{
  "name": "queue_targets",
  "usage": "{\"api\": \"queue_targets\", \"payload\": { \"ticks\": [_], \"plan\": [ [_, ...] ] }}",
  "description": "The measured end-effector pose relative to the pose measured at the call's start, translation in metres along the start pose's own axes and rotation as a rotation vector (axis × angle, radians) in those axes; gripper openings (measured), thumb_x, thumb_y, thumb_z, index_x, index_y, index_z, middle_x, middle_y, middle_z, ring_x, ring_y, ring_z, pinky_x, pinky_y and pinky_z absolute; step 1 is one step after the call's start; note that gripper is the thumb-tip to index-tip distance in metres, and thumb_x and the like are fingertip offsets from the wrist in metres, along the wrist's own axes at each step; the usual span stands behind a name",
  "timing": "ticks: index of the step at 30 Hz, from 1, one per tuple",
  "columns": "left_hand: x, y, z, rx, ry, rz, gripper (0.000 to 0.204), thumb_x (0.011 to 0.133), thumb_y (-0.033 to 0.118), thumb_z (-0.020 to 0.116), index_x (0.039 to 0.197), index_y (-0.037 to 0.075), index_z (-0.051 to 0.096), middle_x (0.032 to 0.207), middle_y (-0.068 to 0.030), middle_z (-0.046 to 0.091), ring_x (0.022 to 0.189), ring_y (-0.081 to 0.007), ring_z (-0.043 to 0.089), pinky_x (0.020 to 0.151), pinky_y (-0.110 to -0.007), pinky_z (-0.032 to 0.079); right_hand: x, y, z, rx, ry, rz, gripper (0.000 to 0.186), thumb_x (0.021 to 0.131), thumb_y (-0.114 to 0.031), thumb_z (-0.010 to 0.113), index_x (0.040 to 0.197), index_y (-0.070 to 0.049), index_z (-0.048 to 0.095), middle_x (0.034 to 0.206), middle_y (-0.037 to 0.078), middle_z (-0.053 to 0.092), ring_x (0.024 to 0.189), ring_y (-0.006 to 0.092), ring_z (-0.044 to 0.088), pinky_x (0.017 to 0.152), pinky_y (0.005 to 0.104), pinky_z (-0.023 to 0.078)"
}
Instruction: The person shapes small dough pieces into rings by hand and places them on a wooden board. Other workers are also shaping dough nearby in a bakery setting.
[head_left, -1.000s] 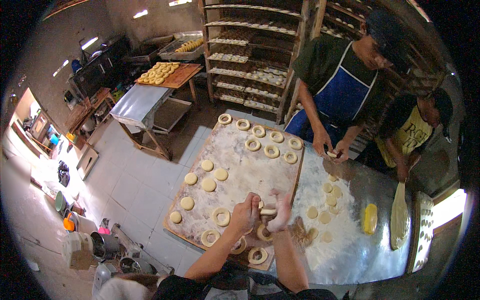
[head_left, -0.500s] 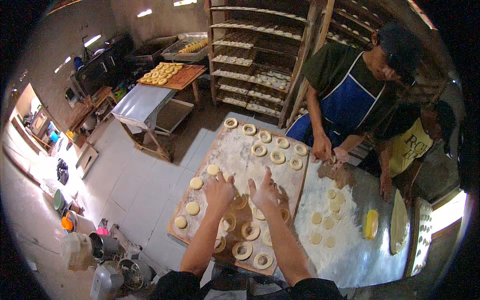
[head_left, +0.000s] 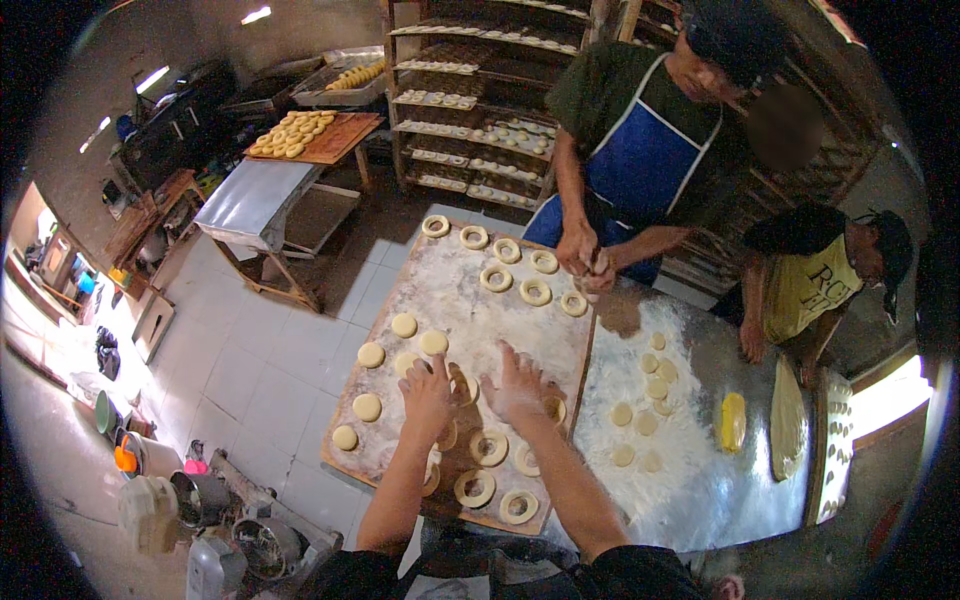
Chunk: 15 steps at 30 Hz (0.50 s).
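A floured wooden board (head_left: 455,275) lies before me with dough rings and flat dough discs on it. My left hand (head_left: 430,402) is over the board's middle, fingers apart, its tips beside a dough disc (head_left: 433,342). Another disc (head_left: 405,364) is partly behind those fingers. My right hand (head_left: 520,387) hovers a little to the right, fingers spread, and grips nothing. Between and under my hands are dough rings, partly hidden; a nearer ring (head_left: 489,448) shows in full. Whether my fingertips touch the dough I cannot tell.
To the right stands a metal table (head_left: 690,510) with flour, small dough pieces (head_left: 656,388), a yellow block (head_left: 733,422) and a long dough strip (head_left: 787,420). A co-worker's hands (head_left: 590,262) work at the board's far right corner. Another person (head_left: 800,270) stands beyond. Pots (head_left: 268,545) are lower left.
The view has shifted, so the board appears farther left and up. My left hand has drawn back slightly, uncovering a dough disc. The co-worker's hands have moved left toward the board.
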<state>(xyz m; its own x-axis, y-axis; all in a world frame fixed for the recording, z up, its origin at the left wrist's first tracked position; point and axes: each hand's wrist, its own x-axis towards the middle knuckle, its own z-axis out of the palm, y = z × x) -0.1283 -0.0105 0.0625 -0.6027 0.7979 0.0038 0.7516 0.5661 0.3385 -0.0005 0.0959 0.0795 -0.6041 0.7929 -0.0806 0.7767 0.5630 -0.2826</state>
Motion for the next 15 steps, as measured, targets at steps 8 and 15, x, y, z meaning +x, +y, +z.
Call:
{"api": "queue_targets", "payload": {
  "ticks": [8, 15],
  "plan": [
    [-0.008, 0.049, 0.022, -0.076, 0.003, 0.133, 0.061, 0.082, 0.013, 0.065, 0.138, 0.01, 0.043, 0.114, -0.0187, 0.051, 0.109, -0.0391, 0.051, 0.088, -0.055, 0.04, -0.017, 0.041, -0.022, -0.083, -0.019, -0.111, 0.078, 0.085, -0.045, 0.068, 0.149, -0.016, 0.034, 0.143, 0.019, 0.043, 0.128, 0.0392, 0.045, 0.105, 0.0615, 0.032],
    [-0.007, 0.069, 0.001, -0.054, -0.099, 0.045, 0.076, 0.078, 0.027, 0.075, 0.143, 0.009, 0.04, 0.119, -0.0216, 0.052, 0.117, -0.0399, 0.05, 0.093, -0.057, 0.039, -0.038, 0.069, -0.017, 0.096, 0.02, -0.048, 0.082, 0.084, -0.043, 0.069, 0.151, -0.017, 0.03, 0.143, 0.02, 0.042, 0.131, 0.0406, 0.043, 0.109, 0.0602, 0.029]
  ]
}}
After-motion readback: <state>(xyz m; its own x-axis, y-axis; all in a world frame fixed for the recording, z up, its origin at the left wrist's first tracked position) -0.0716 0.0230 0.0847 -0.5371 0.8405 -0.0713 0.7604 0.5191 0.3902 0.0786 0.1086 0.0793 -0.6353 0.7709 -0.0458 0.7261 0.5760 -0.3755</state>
